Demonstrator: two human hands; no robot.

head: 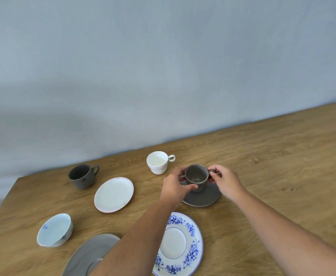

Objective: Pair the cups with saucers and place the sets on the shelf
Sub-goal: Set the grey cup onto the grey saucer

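Observation:
A small grey cup (pixel 196 176) stands upright on a grey saucer (pixel 203 197) right of the table's middle. My left hand (pixel 176 186) grips the cup's left side and front. My right hand (pixel 223 181) pinches its handle on the right. A white cup (pixel 158 162) stands behind them. A dark grey cup (pixel 82 176) sits at the back left. A white saucer (pixel 113 194) lies between those two cups. A blue-flowered saucer (pixel 183 245) lies near me, partly under my left forearm. A pale blue cup (pixel 54 230) is at the front left, beside a large grey saucer (pixel 89 253).
The wooden table (pixel 272 156) runs along a plain grey-blue wall (pixel 163 66). Its left edge is near the dark grey cup and pale blue cup. Bare wood stretches to the right of my right arm. No shelf is in view.

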